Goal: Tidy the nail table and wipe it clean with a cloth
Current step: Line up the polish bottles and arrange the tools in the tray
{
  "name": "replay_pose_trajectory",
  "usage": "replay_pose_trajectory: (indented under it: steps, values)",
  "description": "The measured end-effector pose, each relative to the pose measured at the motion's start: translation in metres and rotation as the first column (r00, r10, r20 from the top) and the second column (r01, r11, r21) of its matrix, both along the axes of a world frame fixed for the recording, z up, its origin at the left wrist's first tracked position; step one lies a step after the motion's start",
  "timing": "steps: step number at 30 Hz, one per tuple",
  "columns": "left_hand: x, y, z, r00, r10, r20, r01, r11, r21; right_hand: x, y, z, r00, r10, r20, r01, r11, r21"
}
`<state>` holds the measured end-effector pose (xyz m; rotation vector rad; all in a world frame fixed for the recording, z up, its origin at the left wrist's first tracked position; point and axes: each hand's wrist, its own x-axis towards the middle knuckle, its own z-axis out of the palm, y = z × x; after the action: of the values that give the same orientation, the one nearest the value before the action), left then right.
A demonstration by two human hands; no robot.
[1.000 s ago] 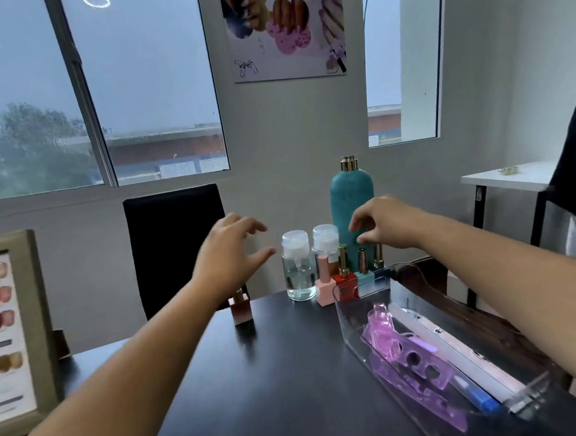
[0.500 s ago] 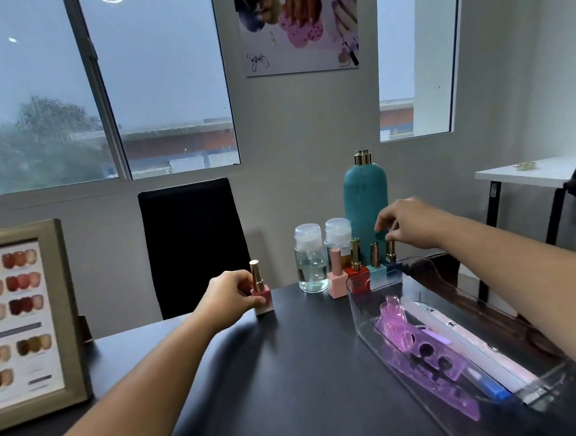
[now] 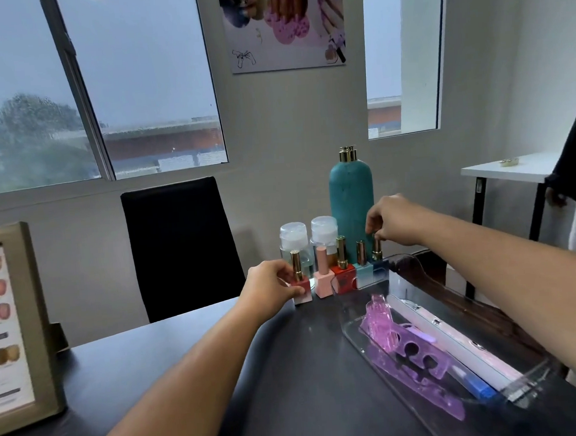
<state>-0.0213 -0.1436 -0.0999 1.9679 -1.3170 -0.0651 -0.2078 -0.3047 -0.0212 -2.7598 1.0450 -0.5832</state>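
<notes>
left hand (image 3: 270, 288): grips red-to-pink polish bottle (image 3: 301, 286) by its base, bottle upright on black table (image 3: 188, 375), at left end of row
right hand (image 3: 393, 219): fingertips pinch gold cap of dark blue polish bottle (image 3: 380, 266), right end of row
row between: pink bottle (image 3: 323, 281), red bottle (image 3: 343, 276), light blue bottle (image 3: 363, 274), upright, side by side
behind row: two clear pump dispensers (image 3: 293, 241), tall teal pump bottle (image 3: 351, 200)
clear tray (image 3: 526, 388): right of row, holds purple toe separators (image 3: 406, 348) and long white file (image 3: 456, 345)
far left: framed colour chart (image 3: 13, 329)
behind table: black chair (image 3: 180, 248)
</notes>
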Motion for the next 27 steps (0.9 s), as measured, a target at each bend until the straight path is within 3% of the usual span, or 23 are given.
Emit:
replay_pose_trajectory:
  steps: [7,12,17,22,27]
  values:
    - [-0.011,-0.013,-0.007,0.999,0.027,-0.026,-0.029,0.996,-0.083,-0.004,-0.001,0.000,1.000,0.014,0.026,-0.015,0.999,0.043]
    - [-0.012,-0.014,-0.014,0.998,0.060,-0.024,-0.062,0.993,-0.102,-0.018,-0.010,0.000,0.985,-0.102,0.136,0.066,0.967,0.246]
    - [-0.012,-0.015,-0.017,0.996,0.080,-0.048,-0.085,0.987,-0.134,-0.020,-0.015,-0.014,0.986,-0.143,-0.089,0.167,0.897,0.410]
    - [-0.012,-0.015,-0.020,0.996,0.088,-0.030,-0.091,0.984,-0.151,-0.009,-0.015,-0.016,0.988,-0.122,-0.092,0.153,0.810,0.566]
    - [-0.011,-0.017,-0.021,0.995,0.091,-0.027,-0.094,0.982,-0.166,0.001,-0.010,-0.018,0.981,-0.142,-0.135,0.194,0.811,0.552]
